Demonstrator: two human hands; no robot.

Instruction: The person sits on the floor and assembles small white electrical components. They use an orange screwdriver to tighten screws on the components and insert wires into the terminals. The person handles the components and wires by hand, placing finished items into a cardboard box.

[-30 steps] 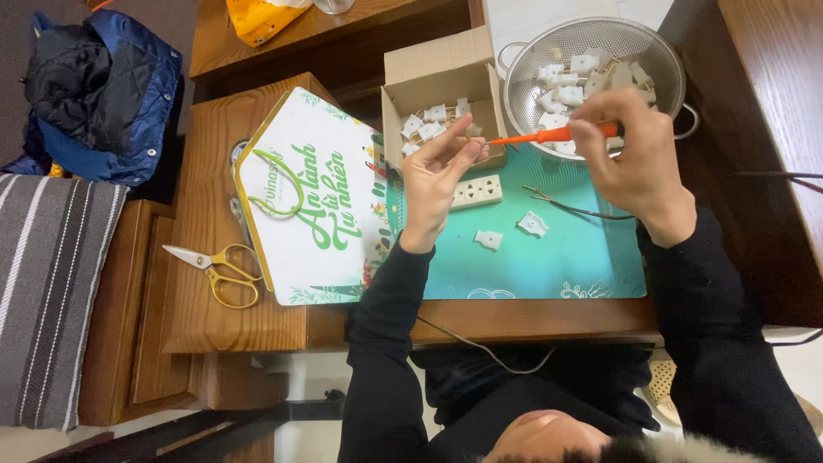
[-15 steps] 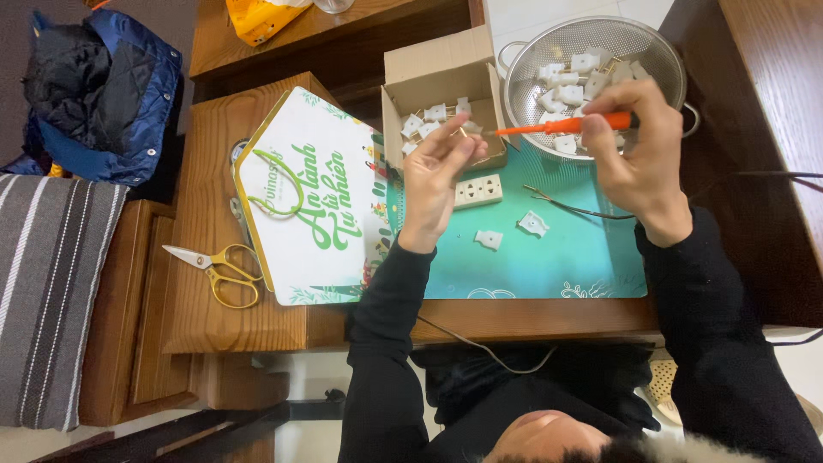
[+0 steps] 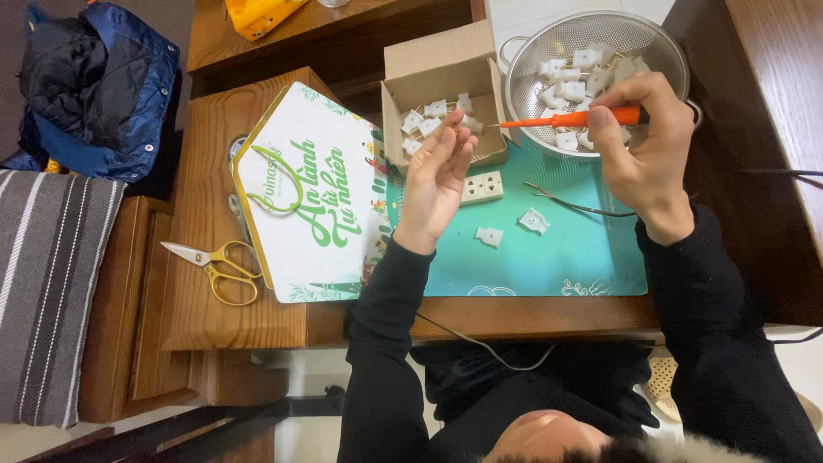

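Observation:
My right hand (image 3: 651,159) grips an orange-handled screwdriver (image 3: 583,118) held level, its metal tip pointing left toward my left hand (image 3: 433,180). The left fingertips are pinched together around a small white plug part, mostly hidden, just in front of an open cardboard box (image 3: 429,60) holding several white plugs. Both hands hover above a teal mat (image 3: 549,266). A metal mesh colander (image 3: 549,34) with several more white plugs sits behind my right hand.
On the mat lie a white socket block (image 3: 482,187), two small white plug pieces (image 3: 489,237) and a thin dark wire (image 3: 574,206). A house-shaped white-and-green card (image 3: 300,206) and yellow-handled scissors (image 3: 214,266) lie to the left. A blue jacket (image 3: 94,94) lies far left.
My right hand has lifted the screwdriver slightly toward the colander, keeping its tip by the left fingertips. The left hand has barely moved.

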